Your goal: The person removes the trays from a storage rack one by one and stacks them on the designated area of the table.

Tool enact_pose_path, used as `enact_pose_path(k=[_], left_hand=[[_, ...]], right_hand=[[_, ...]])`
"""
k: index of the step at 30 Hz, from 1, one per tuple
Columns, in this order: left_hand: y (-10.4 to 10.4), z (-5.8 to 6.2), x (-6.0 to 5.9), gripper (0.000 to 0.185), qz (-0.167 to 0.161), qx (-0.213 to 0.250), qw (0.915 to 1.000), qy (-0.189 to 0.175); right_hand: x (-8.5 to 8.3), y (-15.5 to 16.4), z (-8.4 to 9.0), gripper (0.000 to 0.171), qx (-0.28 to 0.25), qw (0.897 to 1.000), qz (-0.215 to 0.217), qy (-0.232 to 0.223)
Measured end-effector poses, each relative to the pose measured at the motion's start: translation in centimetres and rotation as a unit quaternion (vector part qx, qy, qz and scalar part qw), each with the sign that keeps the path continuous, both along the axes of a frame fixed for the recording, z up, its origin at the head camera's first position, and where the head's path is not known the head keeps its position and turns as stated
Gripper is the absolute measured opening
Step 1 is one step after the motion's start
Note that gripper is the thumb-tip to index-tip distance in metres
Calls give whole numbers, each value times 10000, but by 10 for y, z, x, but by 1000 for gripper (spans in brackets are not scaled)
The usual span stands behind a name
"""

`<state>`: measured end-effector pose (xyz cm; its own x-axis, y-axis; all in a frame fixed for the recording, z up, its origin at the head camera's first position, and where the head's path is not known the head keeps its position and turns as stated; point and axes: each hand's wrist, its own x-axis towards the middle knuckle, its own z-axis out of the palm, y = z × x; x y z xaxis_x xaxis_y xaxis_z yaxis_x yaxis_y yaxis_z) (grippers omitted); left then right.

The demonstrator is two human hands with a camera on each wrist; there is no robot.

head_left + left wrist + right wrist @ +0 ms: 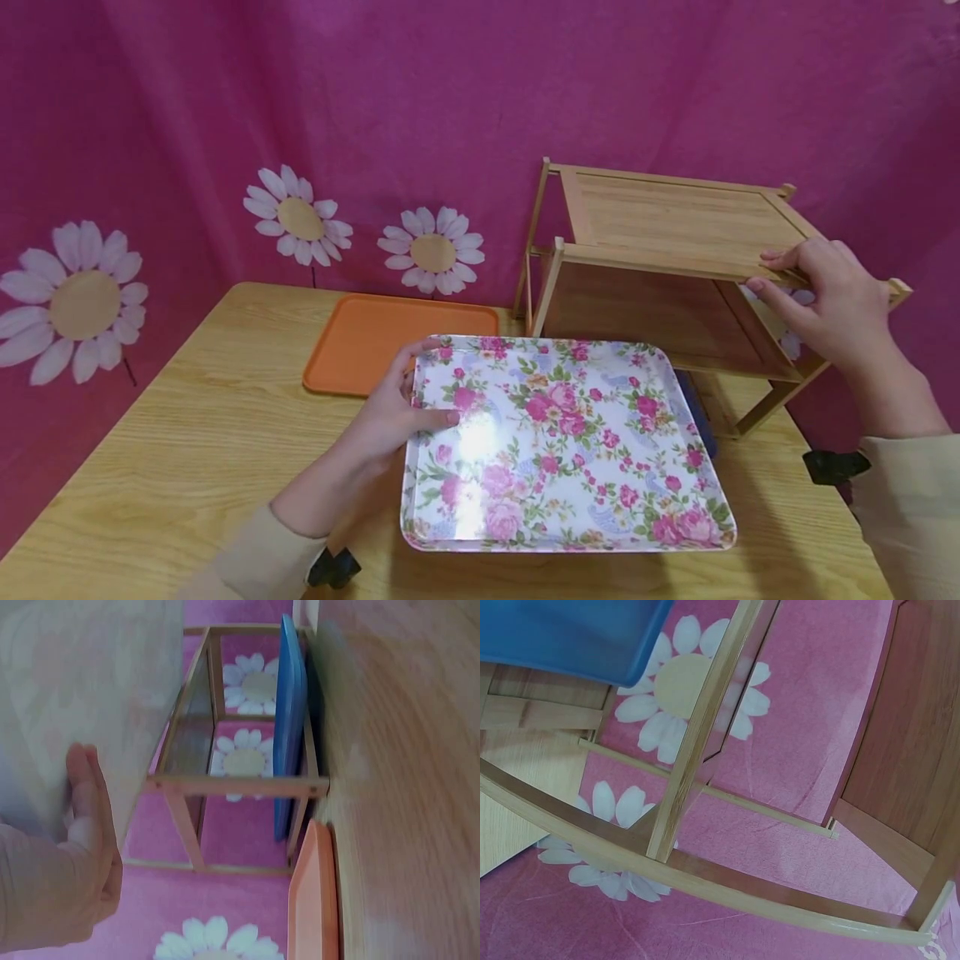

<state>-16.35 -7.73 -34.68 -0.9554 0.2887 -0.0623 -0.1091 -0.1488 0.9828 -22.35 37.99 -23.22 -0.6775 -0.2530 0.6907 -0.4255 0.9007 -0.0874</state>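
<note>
My left hand (390,417) grips a white tray (573,446) with pink flowers by its left edge, thumb on the upper face and fingers behind the rim. The tray is held up over the table, in front of a wooden shelf rack (675,218). At the right, my right hand (843,296) pinches the front edge of the rack's top board, the thumb below and the fingers above. A blue tray (291,724) lies on the rack's lowest shelf; in the head view the flowered tray hides most of it. The right wrist view shows the rack's rails but not the hand.
An orange tray (375,350) lies flat on the wooden table (150,467), left of the rack and close to the back edge. A pink curtain (420,108) with white daisies hangs behind the table. The rack's middle board (637,317) sits under the top one.
</note>
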Motion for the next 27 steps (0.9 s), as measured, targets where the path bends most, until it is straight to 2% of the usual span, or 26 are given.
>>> enact_pose_path(k=[6,12,19,27], left_hand=[[-22,-1,-11,88,-506,-19,9986,-118],[-42,-5,-18,85,-778,-20,9963,-372],[-69,-18,-21,85,-1082,49,9924,-586],[-104,-34,-22,84,-1402,-70,9888,-500]], right_hand=[[1,-1,0,38,-13,10000,3,-17],[0,-1,1,37,-41,9999,89,25],[-2,-1,1,34,-157,9992,302,223],[-3,0,-1,32,-200,9992,229,241]])
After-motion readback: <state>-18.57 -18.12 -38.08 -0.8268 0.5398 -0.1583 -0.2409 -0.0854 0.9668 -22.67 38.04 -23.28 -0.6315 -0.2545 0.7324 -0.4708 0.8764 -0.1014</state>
